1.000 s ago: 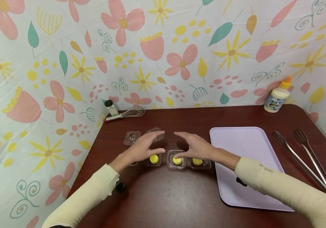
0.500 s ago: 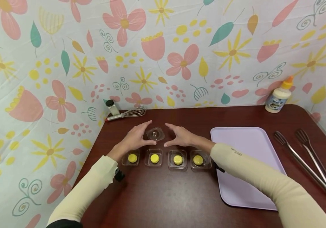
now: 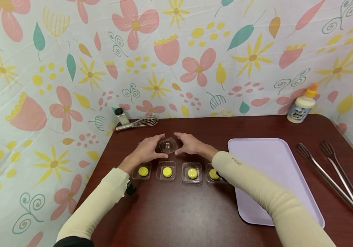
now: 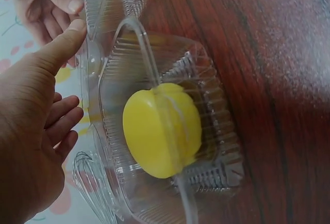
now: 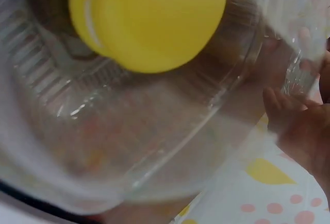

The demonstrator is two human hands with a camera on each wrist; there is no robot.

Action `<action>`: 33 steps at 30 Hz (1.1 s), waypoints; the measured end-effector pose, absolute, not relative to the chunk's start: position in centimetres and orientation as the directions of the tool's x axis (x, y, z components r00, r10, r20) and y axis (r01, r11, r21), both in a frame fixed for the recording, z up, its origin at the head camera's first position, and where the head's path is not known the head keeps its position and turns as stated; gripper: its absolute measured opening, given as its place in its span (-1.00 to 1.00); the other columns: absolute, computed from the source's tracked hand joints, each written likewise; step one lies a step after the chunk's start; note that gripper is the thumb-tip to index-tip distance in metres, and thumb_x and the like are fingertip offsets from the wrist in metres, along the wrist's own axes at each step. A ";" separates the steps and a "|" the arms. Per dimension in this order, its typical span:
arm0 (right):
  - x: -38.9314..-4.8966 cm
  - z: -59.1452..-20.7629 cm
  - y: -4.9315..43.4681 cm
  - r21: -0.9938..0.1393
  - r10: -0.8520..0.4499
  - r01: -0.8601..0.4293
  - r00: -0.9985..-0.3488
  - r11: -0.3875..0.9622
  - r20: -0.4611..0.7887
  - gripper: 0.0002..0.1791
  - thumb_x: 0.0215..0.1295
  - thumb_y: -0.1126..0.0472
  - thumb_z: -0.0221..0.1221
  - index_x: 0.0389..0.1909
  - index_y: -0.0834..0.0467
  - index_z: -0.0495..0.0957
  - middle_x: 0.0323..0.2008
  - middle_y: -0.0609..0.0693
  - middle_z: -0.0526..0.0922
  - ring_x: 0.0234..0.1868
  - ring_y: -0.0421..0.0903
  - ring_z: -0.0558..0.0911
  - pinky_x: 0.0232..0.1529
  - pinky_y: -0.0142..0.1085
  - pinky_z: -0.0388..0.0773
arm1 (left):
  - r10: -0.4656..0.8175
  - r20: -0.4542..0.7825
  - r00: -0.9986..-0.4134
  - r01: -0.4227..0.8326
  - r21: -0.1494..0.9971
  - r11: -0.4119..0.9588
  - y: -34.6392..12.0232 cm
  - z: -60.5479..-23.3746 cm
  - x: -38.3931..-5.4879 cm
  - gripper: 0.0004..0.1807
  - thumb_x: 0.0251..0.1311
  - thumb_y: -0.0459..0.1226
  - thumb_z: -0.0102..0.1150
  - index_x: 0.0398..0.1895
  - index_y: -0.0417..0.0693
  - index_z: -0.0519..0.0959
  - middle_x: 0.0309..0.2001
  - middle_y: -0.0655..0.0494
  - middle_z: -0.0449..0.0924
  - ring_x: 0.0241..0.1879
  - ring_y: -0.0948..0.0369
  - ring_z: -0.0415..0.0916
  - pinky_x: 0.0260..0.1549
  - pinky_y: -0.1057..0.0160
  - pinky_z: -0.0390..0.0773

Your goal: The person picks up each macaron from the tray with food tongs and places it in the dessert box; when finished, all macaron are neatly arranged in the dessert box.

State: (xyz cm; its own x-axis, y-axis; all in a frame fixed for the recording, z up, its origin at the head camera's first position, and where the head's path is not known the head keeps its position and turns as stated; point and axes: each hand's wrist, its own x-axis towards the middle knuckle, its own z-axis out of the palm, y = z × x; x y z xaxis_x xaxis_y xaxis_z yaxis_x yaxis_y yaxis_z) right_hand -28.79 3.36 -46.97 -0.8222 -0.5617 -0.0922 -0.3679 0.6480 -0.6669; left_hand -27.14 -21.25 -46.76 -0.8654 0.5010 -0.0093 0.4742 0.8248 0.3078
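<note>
Several clear plastic boxes, each with a yellow macaron inside, stand in a row; one macaron (image 3: 167, 172) sits in the second box (image 3: 166, 178) from the left. Behind that box lies a clear domed lid (image 3: 168, 145). My left hand (image 3: 145, 150) is at the lid's left side, fingers extended and thumb apart. Opposite, my right hand (image 3: 192, 144) is at its right side in a similar pose. Contact with the lid cannot be made out. In the left wrist view, a macaron (image 4: 162, 130) fills its box beside the left hand (image 4: 36, 110). My right sleeve partly covers the rightmost box.
A lilac tray (image 3: 257, 178) lies to the right, with metal tongs (image 3: 334, 178) beyond it. At the back right stands a white bottle (image 3: 301, 106) with an orange tip. A whisk (image 3: 142, 122) and a black-capped jar (image 3: 122, 116) are at the back left.
Both hands have moved back from over the boxes to the lid's sides. My right hand has come left, narrowing the gap between the hands.
</note>
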 end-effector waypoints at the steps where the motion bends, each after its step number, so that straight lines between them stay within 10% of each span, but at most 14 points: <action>1: -28.9 -47.0 3.2 -0.670 -0.561 -0.367 -0.823 0.645 -0.090 0.02 0.28 0.18 0.52 0.62 0.36 0.17 0.50 0.32 0.39 0.51 0.15 0.42 0.46 -0.06 0.40 | 0.503 -0.009 -0.864 0.476 0.309 0.823 -21.2 -46.8 -27.1 0.11 0.16 0.16 0.55 0.65 -0.11 0.24 0.52 0.01 0.41 0.44 -0.08 0.40 0.34 -0.25 0.43; 18: -28.1 -46.7 3.1 -0.702 -0.576 -0.403 -0.817 0.587 -0.013 -0.14 0.30 0.25 0.50 0.53 0.39 0.33 0.42 0.26 0.50 0.36 0.12 0.60 0.30 -0.15 0.56 | 0.531 0.033 -0.847 0.512 0.322 0.796 -21.0 -45.6 -26.7 -0.05 0.20 0.04 0.56 0.57 -0.10 0.35 0.39 -0.02 0.54 0.29 0.00 0.53 0.31 -0.18 0.47; 33: -24.7 -45.0 5.2 -0.577 -0.526 -0.636 -0.764 0.512 0.375 -0.46 0.40 0.30 0.40 0.37 0.24 0.60 0.29 0.16 0.65 0.15 0.03 0.72 0.10 -0.10 0.68 | 0.644 0.098 -0.758 0.621 0.409 0.669 -20.9 -40.9 -25.5 -0.13 0.18 -0.07 0.55 0.50 -0.17 0.41 0.23 0.05 0.66 0.18 0.12 0.61 0.21 -0.02 0.57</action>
State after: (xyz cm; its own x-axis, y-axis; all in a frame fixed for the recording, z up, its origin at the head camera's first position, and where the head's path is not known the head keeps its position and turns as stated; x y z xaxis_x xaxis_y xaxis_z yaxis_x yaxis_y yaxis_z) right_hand -24.72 5.24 -45.03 -0.7636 -0.5255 0.3752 -0.6362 0.5125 -0.5768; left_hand -25.52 -20.89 -40.93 -0.7584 0.6445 0.0975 0.6209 0.6686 0.4092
